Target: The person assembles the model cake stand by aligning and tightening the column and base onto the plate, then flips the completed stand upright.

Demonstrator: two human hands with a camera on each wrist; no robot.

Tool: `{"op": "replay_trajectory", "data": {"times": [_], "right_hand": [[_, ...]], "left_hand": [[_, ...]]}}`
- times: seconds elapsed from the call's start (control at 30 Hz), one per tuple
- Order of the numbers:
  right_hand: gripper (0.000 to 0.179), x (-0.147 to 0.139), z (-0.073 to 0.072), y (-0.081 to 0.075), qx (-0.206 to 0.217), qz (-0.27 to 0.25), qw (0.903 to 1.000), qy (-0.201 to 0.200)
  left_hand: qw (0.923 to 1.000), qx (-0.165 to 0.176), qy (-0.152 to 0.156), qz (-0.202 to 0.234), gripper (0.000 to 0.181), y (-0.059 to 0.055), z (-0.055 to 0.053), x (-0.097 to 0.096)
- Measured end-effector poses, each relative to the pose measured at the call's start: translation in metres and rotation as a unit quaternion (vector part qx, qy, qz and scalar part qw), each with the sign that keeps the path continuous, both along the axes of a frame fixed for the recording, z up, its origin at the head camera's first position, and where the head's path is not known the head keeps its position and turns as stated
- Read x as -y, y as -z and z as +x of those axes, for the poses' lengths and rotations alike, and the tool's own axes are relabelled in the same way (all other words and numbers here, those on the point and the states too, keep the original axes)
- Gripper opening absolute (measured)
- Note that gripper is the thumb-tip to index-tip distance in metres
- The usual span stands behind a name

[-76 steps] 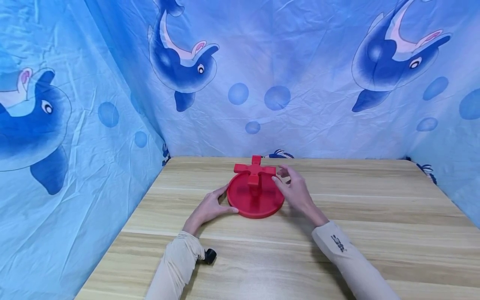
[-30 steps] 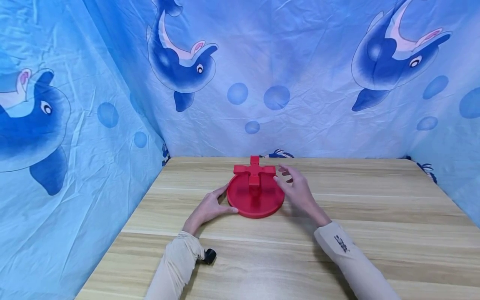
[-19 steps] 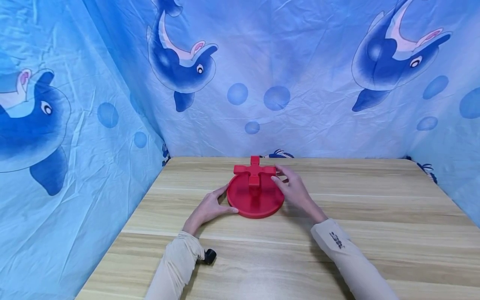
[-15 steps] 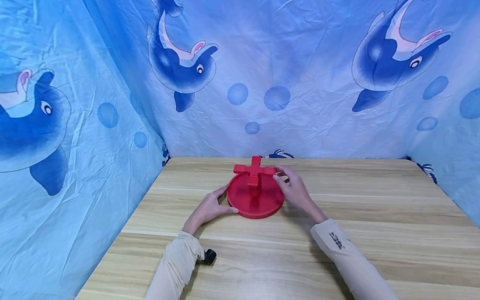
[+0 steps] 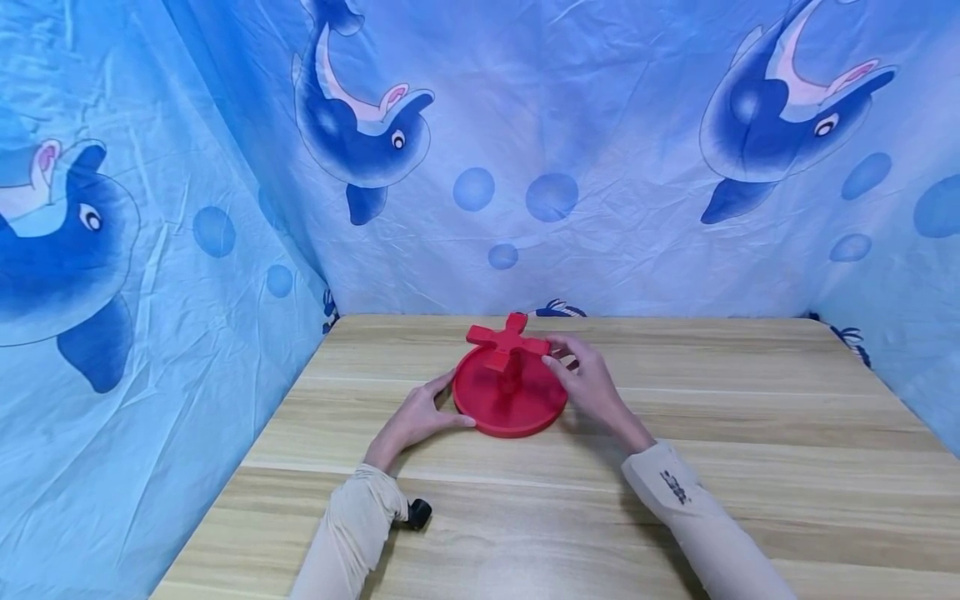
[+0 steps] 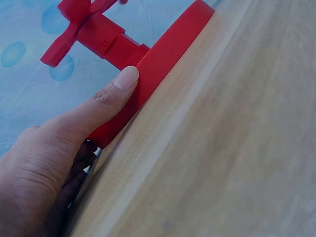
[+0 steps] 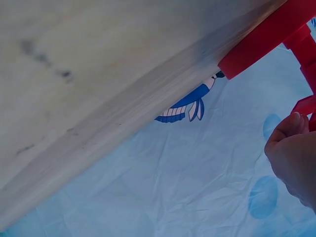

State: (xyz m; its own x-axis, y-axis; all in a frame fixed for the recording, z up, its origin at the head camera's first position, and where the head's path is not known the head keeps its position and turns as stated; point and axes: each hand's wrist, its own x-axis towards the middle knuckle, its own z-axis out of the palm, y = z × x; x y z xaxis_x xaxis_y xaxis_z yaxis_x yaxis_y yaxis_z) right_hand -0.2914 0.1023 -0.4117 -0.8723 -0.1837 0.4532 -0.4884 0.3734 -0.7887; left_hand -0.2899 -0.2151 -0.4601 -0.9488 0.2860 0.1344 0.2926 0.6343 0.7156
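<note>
A red cross-shaped handle (image 5: 508, 340) tops a short post on a round red base (image 5: 480, 407), which lies flat on the table. My left hand (image 5: 417, 418) grips the left side of the base, thumb along the near rim and fingers round the far side. In the left wrist view the thumb (image 6: 106, 96) presses the rim below the post, which bears small raised digits. My right hand (image 5: 592, 385) has thumb and index finger at the tip of the handle's right arm, pinching it. In the right wrist view the thumb overlaps that arm (image 7: 306, 105).
A wood-grain table (image 5: 712, 400) spreads around the base. Blue cloth (image 5: 637, 250) printed with dolphins and bubbles hangs behind it and at both sides. A small black cylinder (image 5: 419, 513) sits at the left cuff.
The cross-shaped handle has turned clockwise as seen from above, its front arm swinging left. My right thumb and index finger have come in onto its right arm. The left hand stays put.
</note>
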Motion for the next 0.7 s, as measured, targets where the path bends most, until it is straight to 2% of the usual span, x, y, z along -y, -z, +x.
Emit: {"op": "replay_trajectory", "data": {"times": [0.2, 0.43, 0.6, 0.7], "right_hand": [[0.041, 0.005, 0.01, 0.002, -0.02, 0.001, 0.9998, 0.006], [0.036, 0.009, 0.025, 0.004, -0.054, 0.005, 0.9985, -0.006], [0.029, 0.004, 0.02, 0.006, -0.091, -0.02, 0.9955, 0.013], [0.03, -0.002, 0.016, 0.006, -0.081, -0.027, 0.996, 0.026]], "left_hand": [[1.0, 0.003, -0.002, -0.004, 0.108, 0.001, -0.001, 0.001], [1.0, -0.003, 0.005, -0.003, 0.108, 0.001, -0.001, 0.0], [1.0, -0.006, 0.006, -0.003, 0.109, 0.0, -0.001, -0.002], [1.0, -0.005, 0.007, -0.003, 0.109, 0.0, -0.001, -0.002]]}}
